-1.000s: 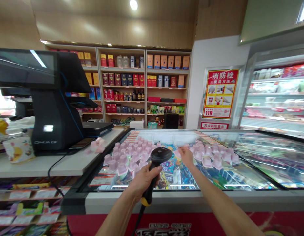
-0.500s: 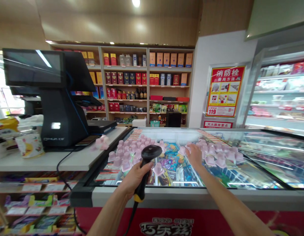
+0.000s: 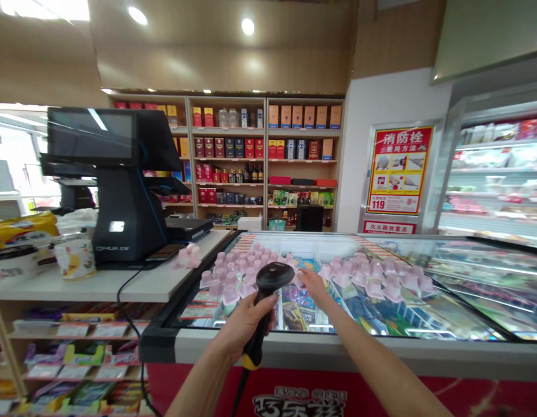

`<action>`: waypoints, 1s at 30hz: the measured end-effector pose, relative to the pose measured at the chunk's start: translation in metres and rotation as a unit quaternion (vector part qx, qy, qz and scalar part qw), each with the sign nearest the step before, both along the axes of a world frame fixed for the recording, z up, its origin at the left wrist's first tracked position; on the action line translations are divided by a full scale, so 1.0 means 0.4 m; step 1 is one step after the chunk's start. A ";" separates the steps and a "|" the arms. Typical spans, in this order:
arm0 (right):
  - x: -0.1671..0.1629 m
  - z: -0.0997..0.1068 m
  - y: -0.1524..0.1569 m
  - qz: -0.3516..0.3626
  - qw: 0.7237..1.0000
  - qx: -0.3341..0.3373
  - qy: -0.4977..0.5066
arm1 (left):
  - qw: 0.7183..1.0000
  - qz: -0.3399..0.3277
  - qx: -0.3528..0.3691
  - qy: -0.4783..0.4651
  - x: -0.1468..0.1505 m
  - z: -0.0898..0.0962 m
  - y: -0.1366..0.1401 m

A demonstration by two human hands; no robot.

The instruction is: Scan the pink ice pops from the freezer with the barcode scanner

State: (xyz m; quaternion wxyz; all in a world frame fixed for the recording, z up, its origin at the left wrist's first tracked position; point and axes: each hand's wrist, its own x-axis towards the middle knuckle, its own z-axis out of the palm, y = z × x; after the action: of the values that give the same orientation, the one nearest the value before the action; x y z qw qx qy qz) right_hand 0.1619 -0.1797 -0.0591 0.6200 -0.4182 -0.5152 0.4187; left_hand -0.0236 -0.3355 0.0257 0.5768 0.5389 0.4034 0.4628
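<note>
My left hand (image 3: 251,318) is wrapped round the handle of a black barcode scanner (image 3: 272,277) with a yellow base, its cord hanging down. The scanner's head is over the glass-topped freezer (image 3: 320,341). Just right of it my right hand (image 3: 314,285) has its fingertips closed on what looks like a small pink cup (image 3: 296,278), partly hidden by the scanner and fingers. Many pink cups stand on the glass in a left group (image 3: 231,278) and a right group (image 3: 375,275). Colourful ice cream packets (image 3: 294,315) show beneath the glass.
On the left a counter (image 3: 150,284) carries a black checkout terminal (image 3: 124,208), a patterned cup (image 3: 76,258) and a few pink pieces (image 3: 190,255). Snack shelves (image 3: 77,347) are below it. Boxed goods fill shelves (image 3: 227,147) at the back. A lit chiller (image 3: 498,168) stands right.
My right hand has moved left, from the edge of the right group of cups to beside the scanner head. My left hand still holds the scanner. The view has shifted slightly left and up.
</note>
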 end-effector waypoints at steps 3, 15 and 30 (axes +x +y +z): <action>0.044 0.040 0.035 0.003 0.972 -0.069 0.225 | 1.000 -0.030 -0.007 0.001 0.012 -0.004 -0.006; 0.110 0.026 0.067 -0.018 0.972 -0.055 0.228 | 0.997 -0.083 0.002 -0.004 0.069 0.000 0.005; 0.309 -0.073 0.052 -0.317 0.776 0.108 -0.534 | 0.999 0.010 -0.029 -0.013 0.047 -0.015 0.065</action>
State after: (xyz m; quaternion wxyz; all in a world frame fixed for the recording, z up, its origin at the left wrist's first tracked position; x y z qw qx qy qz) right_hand 0.2855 -0.1588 -0.0884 0.3837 -0.6446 -0.6439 -0.1508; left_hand -0.0047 -0.3094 0.0198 0.5930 0.5117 0.4146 0.4633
